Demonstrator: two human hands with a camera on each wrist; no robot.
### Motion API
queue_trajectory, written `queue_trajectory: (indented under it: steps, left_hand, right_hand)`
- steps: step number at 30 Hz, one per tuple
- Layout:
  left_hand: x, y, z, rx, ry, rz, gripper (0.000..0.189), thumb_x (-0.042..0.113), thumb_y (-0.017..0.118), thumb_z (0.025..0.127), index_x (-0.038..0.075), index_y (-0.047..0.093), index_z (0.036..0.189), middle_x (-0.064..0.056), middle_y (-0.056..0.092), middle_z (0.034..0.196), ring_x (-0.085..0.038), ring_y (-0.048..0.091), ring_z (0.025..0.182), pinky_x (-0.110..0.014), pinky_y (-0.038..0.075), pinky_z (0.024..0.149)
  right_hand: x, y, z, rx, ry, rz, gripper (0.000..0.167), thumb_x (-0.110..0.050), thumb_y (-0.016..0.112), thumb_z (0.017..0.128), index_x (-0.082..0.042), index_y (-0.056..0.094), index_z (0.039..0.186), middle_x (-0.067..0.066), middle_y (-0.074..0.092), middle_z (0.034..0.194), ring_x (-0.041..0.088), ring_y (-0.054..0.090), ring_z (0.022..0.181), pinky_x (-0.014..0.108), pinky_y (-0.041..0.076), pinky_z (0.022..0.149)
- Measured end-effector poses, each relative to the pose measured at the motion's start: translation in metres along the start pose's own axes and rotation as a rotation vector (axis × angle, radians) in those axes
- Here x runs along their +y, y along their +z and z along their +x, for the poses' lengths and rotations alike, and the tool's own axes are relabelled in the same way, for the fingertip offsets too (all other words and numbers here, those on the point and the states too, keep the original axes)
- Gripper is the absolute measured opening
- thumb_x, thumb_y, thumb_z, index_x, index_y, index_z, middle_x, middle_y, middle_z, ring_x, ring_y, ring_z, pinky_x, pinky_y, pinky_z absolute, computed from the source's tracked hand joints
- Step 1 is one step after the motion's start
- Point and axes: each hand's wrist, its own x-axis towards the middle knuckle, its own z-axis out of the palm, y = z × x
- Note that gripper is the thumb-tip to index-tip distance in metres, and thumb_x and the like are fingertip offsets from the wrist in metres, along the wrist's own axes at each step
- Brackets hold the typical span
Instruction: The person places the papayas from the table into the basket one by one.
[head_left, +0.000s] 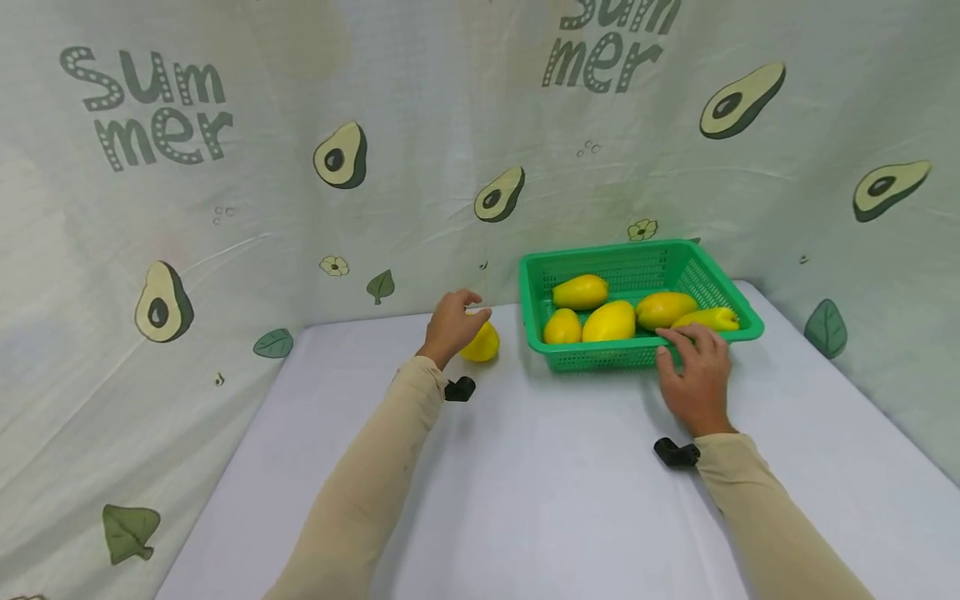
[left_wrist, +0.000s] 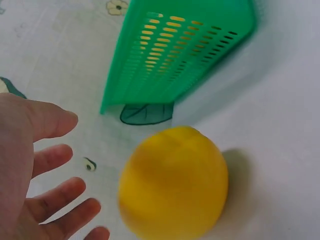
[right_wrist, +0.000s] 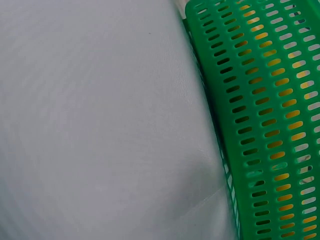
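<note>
On the table left of the basket lies a rounded yellow fruit (head_left: 482, 343), which shows whole except its lower end in the left wrist view. My left hand (head_left: 452, 323) is at its far-left side with fingers spread and nothing between them; in the left wrist view a gap shows between the fingertips and the fruit. A green plastic basket (head_left: 592, 360) with slotted walls holds several yellow fruits (head_left: 610, 322). My right hand (head_left: 699, 379) has its fingertips at the basket's near rim, beside a long yellow fruit (head_left: 708, 318). The right wrist view shows only the basket wall (right_wrist: 260, 120), not the hand.
A white cloth covers the table (head_left: 540, 483). Behind it and at both sides hangs a pale curtain (head_left: 420, 108) printed with avocados and leaves; the basket stands close to it at the back right. Small black devices (head_left: 677, 452) sit at both wrists.
</note>
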Motion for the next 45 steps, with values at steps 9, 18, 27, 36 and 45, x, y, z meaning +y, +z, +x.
queue_trajectory:
  steps: [9,18,27,36,45]
  left_hand:
    - [-0.014,0.014,-0.01,-0.04,-0.143,-0.042,0.065,0.055,0.067,0.09,0.017,0.055,0.141,-0.017,0.035,0.147,-0.035,0.033,0.13,-0.052,0.043,0.104]
    - [-0.025,0.025,-0.017,-0.077,-0.223,-0.032,0.071,0.06,0.067,0.087,0.017,0.053,0.141,-0.017,0.032,0.146,-0.036,0.032,0.129,-0.051,0.044,0.102]
    - [-0.031,0.028,-0.019,-0.068,-0.212,-0.057,0.068,0.054,0.071,0.087,0.02,0.053,0.142,-0.019,0.034,0.144,-0.038,0.037,0.126,-0.051,0.045,0.099]
    - [-0.037,0.022,-0.021,-0.053,-0.216,-0.13,0.064,0.042,0.075,0.087,0.023,0.05,0.143,-0.018,0.031,0.146,-0.039,0.047,0.122,-0.051,0.045,0.102]
    - [-0.036,0.026,-0.019,-0.058,-0.205,-0.156,0.065,0.035,0.075,0.088,0.022,0.047,0.145,-0.018,0.03,0.15,-0.039,0.049,0.123,-0.052,0.045,0.103]
  right_hand:
    - [0.001,-0.002,-0.003,-0.002,0.005,-0.001,0.026,-0.01,0.059,0.093,0.001,0.07,0.114,0.021,0.056,0.118,0.045,0.04,0.122,0.067,0.027,0.096]
    - [0.0,-0.001,-0.005,-0.028,0.009,-0.006,0.027,-0.01,0.059,0.094,0.0,0.07,0.115,0.022,0.055,0.118,0.046,0.039,0.122,0.067,0.027,0.096]
    - [-0.003,0.004,-0.005,-0.026,0.021,0.0,0.026,-0.01,0.059,0.093,0.001,0.071,0.114,0.022,0.055,0.117,0.046,0.039,0.122,0.067,0.026,0.096]
    - [-0.005,0.008,-0.004,-0.015,0.005,0.009,0.027,-0.009,0.059,0.093,0.001,0.07,0.115,0.021,0.056,0.117,0.044,0.04,0.121,0.064,0.027,0.098]
    - [0.0,0.003,-0.002,0.015,-0.019,0.013,0.026,-0.009,0.06,0.092,0.001,0.072,0.113,0.021,0.058,0.115,0.045,0.043,0.121,0.061,0.027,0.102]
